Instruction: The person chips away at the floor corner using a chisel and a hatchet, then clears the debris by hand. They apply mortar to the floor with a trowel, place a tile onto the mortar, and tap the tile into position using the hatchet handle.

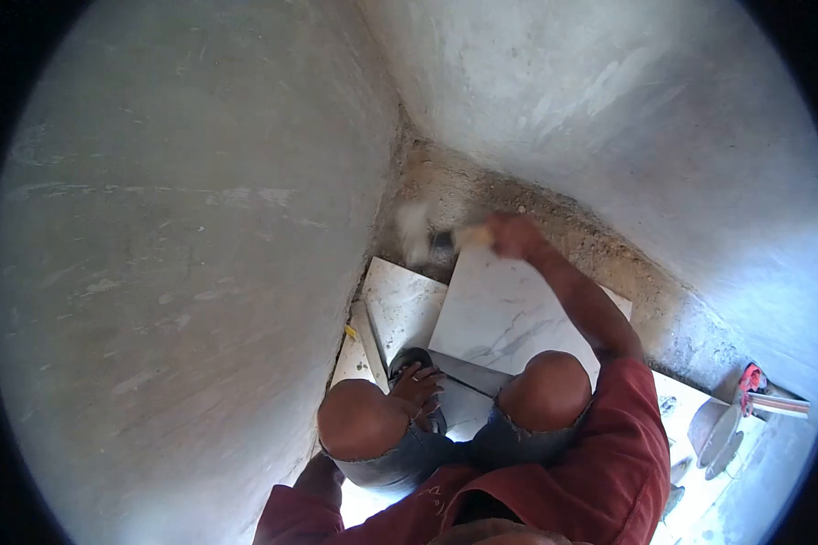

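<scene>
My right hand grips the light handle of a mallet-shaped tool. Its pale head is smeared by motion, above the bare floor strip in the corner. Below that hand lies a large white marble-look tile, whose edges sit askew to the neighbouring tile. Between my knees, my left hand rests over the dark shoe, fingers spread and holding nothing visible. A ring shows on one finger.
Grey plastered walls meet in the corner beyond a strip of rough, sandy floor. A pale strip lies along the left wall. At right, a round grey pan-like object and a red item stand near the wall.
</scene>
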Tool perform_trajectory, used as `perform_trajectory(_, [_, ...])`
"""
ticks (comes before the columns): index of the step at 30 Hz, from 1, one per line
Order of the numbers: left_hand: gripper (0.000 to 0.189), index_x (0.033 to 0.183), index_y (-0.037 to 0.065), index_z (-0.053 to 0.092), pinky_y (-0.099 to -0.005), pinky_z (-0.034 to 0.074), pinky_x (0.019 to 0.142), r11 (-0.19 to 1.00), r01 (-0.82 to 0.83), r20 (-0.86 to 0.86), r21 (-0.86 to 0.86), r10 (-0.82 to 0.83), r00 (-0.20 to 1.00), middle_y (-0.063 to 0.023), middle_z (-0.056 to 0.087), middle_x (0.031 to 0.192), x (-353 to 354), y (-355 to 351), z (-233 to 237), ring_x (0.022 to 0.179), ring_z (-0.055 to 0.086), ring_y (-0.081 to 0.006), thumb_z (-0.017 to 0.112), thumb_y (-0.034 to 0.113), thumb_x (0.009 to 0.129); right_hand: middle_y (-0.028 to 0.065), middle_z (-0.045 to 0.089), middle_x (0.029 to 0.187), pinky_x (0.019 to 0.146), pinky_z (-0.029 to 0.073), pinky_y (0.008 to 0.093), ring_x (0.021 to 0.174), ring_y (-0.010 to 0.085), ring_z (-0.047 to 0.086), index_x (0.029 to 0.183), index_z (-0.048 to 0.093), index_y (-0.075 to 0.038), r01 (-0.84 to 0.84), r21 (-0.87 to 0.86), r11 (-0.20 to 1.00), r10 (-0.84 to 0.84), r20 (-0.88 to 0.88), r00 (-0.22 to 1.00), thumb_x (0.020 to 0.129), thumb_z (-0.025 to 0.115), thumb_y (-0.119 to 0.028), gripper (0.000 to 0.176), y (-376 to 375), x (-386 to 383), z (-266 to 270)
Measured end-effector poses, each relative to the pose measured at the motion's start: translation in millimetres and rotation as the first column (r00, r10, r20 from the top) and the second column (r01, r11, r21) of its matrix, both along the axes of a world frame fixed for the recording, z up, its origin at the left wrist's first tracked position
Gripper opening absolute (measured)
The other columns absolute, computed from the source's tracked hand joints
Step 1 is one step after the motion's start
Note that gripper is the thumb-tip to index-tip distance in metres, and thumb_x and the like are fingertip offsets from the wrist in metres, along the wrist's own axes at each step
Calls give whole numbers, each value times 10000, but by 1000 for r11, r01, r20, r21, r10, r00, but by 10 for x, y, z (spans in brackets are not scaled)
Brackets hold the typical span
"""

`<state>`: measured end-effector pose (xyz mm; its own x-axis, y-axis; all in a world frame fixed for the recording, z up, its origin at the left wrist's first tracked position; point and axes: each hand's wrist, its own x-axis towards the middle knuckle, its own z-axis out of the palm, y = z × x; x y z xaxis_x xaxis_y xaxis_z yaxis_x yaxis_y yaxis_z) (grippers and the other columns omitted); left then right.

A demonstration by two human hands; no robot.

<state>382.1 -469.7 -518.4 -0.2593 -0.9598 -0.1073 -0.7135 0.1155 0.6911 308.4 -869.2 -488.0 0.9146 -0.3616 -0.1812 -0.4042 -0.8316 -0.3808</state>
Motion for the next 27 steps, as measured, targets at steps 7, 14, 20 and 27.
perform_trajectory(7, [276, 948, 142, 582, -400, 162, 1011, 1000, -9, 36, 26, 8, 999, -29, 442, 1219, 7, 32, 9, 1174, 342, -200, 505, 265, 713, 192, 587, 860, 663, 465, 424, 768, 359, 577, 932, 526, -52, 255, -6, 967, -254, -109, 961, 660, 576, -173, 302, 152, 68, -364])
perform_trajectory(14, [309, 997, 148, 559, -399, 169, 1009, 999, -8, -3, 36, 9, 1000, -18, 439, 1217, 20, 76, -63, 1180, 331, -186, 495, 281, 726, 198, 582, 853, 690, 460, 429, 791, 355, 572, 933, 510, -29, 204, 38, 978, -188, -250, 950, 666, 560, -163, 303, -191, 109, -408])
perform_trajectory(20, [314, 999, 146, 559, -404, 175, 1006, 997, 52, 54, 55, -55, 997, -20, 440, 1217, 58, 14, -12, 1174, 338, -189, 502, 284, 722, 185, 592, 867, 708, 458, 432, 817, 337, 577, 934, 544, -47, 244, 37, 969, -237, -135, 962, 667, 550, -155, 288, 112, 215, 31])
perform_trajectory(27, [301, 960, 146, 579, -402, 184, 1003, 999, -18, 19, 29, 18, 1000, -22, 450, 1212, 29, 65, -27, 1174, 341, -196, 531, 274, 692, 189, 585, 906, 727, 455, 430, 845, 346, 564, 1007, 525, -50, 407, 21, 913, -384, -287, 877, 671, 536, -183, 362, -379, 171, -408])
